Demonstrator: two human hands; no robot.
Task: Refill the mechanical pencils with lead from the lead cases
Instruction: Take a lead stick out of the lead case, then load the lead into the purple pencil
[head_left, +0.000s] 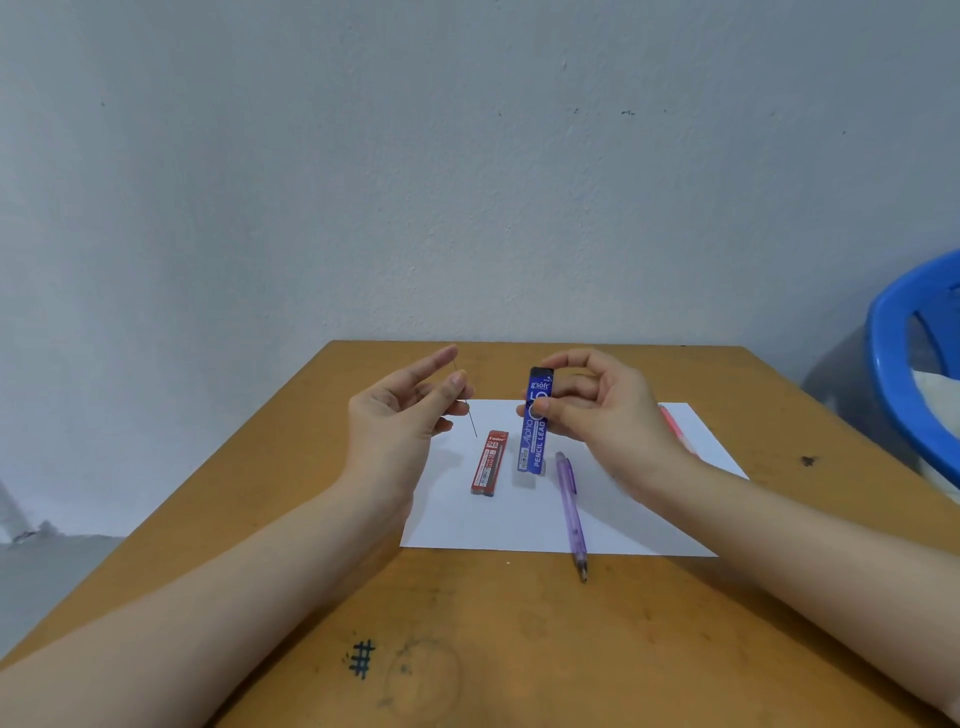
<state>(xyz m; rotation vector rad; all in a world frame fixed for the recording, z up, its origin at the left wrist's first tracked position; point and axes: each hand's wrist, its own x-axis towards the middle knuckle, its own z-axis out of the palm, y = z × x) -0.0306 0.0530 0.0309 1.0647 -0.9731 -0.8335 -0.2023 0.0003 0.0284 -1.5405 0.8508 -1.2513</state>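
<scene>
My left hand (402, 410) pinches a thin grey lead (471, 422) between thumb and fingertips, held above the white paper (519, 525). My right hand (592, 402) grips a blue lead case (535, 431) upright, with its black cap end on top. A red lead case (488, 462) lies flat on the paper between my hands. A purple mechanical pencil (570, 512) lies on the paper, its tip over the paper's near edge. A pink pencil (672, 423) lies at the paper's far right, partly hidden behind my right hand.
The paper lies on a small wooden desk (291, 597) pushed against a grey wall. A blue plastic chair (914, 364) stands off the desk's right side. Pen marks stain the desk's near part.
</scene>
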